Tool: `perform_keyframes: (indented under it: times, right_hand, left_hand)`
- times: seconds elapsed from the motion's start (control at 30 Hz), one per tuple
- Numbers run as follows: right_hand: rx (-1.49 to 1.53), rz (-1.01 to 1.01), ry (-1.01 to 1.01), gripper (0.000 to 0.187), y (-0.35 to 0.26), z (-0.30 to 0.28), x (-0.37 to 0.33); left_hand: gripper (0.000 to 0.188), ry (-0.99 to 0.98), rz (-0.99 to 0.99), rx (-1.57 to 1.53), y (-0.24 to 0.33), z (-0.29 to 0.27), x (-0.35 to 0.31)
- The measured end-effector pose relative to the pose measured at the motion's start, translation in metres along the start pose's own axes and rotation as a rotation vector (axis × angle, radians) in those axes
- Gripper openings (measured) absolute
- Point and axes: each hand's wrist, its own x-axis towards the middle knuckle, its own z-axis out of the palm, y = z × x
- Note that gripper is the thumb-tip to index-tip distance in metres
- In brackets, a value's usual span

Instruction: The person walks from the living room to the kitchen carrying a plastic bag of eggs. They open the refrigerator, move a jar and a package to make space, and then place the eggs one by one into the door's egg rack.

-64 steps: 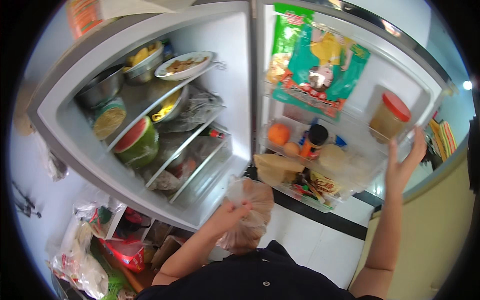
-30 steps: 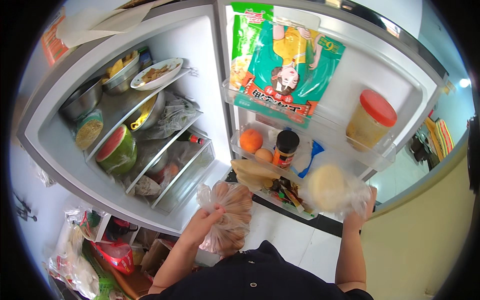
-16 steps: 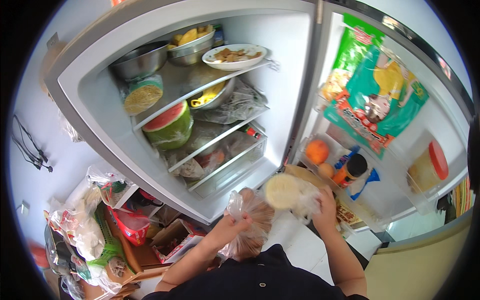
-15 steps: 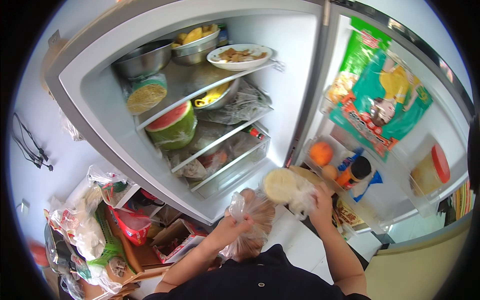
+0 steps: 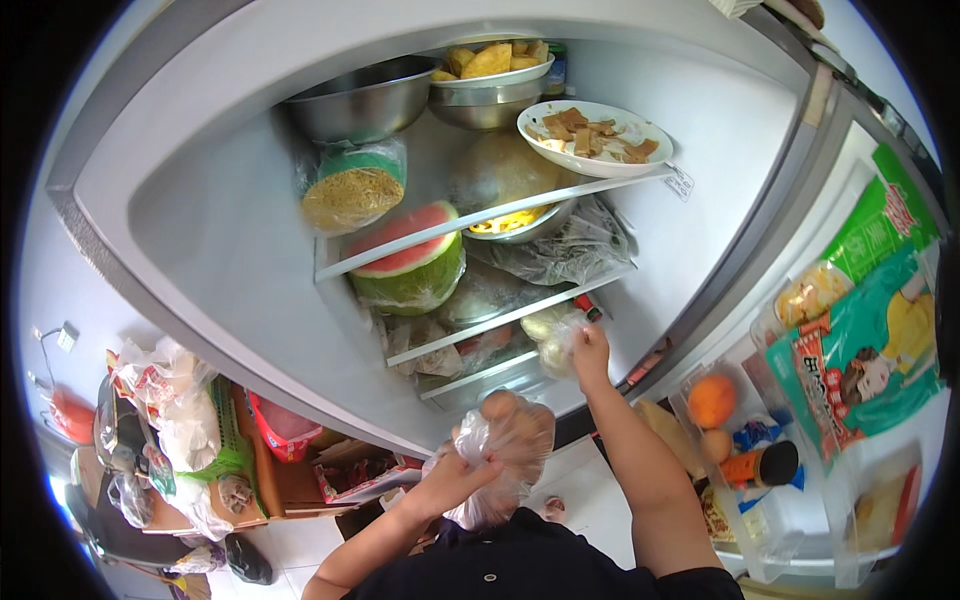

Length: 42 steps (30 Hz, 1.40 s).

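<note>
In the head view, the left hand [image 5: 458, 487] has its fingers bunched round the neck of a clear bag of brown items [image 5: 528, 440], before the open fridge [image 5: 225, 220]. The right hand's [image 5: 592, 355] fingers grip a pale-filled bag [image 5: 550, 340] at the lower shelves, overlapping a shelf edge [image 5: 470, 334]. A red-marked bottle [image 5: 588, 306] is just beside it; a dark leafy bag [image 5: 575, 245] sits above, a cut watermelon [image 5: 415, 278] to the left. An orange [image 5: 711, 401] and a black-lidded jar [image 5: 775, 464] occupy the door rack.

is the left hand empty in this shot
No, the left hand grips the gathered top of a clear plastic bag with brownish contents.
</note>
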Motion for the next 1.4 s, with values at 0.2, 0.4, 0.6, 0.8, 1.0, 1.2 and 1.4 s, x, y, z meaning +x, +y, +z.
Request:
perform_keyframes:
  times: [0.2,0.4,0.6,0.8,1.0,1.2,1.4]
  right_hand:
    - [0.394,0.171,0.064,0.012,0.011,0.055,0.049]
    - [0.39,-0.036,-0.028,0.039,0.022,0.05,0.059]
    - [-0.605,-0.409,-0.188,0.07,-0.023,-0.01,-0.002]
    - [-0.485,-0.279,-0.099,0.067,0.003,0.009,0.002]
    - [-0.449,-0.369,-0.049,0.061,0.005,0.023,0.019]
    - [-0.322,-0.198,-0.153,0.068,-0.011,0.003,0.002]
    - [-0.257,-0.17,-0.248,0.05,-0.025,-0.052,-0.091]
  left_hand:
    - [0.02,0.13,-0.024,-0.036,0.011,0.013,0.002]
    - [0.017,0.179,-0.031,-0.079,0.006,0.021,0.006]
    - [0.017,0.203,-0.053,-0.165,0.008,0.026,0.002]
    - [0.018,0.196,-0.095,-0.128,0.0,0.028,0.0]
    - [0.018,0.155,-0.068,-0.065,-0.008,0.023,-0.002]
    - [0.015,0.132,-0.116,-0.156,-0.019,0.021,0.008]
    - [0.021,0.091,-0.163,-0.491,-0.029,0.025,0.027]
